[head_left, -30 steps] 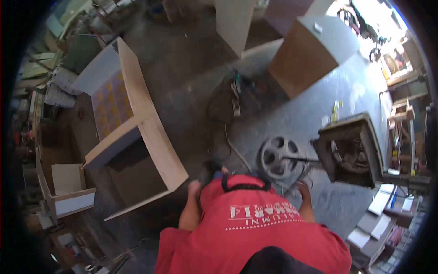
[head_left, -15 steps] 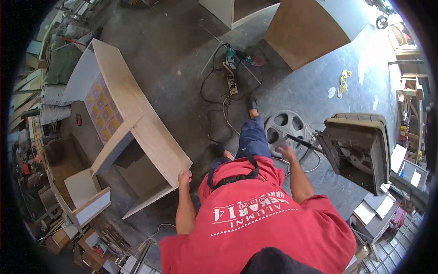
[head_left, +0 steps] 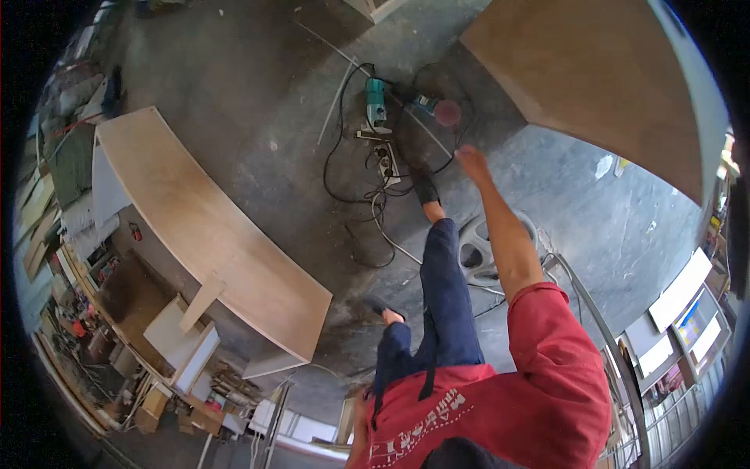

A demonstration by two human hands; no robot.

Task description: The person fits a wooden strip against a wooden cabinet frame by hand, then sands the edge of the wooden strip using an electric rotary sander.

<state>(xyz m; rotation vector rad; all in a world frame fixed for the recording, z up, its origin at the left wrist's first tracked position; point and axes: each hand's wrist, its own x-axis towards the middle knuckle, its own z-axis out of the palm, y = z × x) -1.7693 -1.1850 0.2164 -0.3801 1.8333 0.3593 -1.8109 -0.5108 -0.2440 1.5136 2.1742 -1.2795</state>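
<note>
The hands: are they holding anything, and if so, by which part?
The right hand holds nothing that shows. Whether the left hand, beside the shirt, holds anything cannot be told.

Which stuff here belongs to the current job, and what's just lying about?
Likely the job (nearest the right hand):
- pink-disc tool
- green power tool
- power strip

Apparently just lying about, none in that hand:
- wooden cabinet
- round grey base
- white sheets

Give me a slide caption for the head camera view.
Right hand extended above the floor where a green power tool and power strip lie.
</note>
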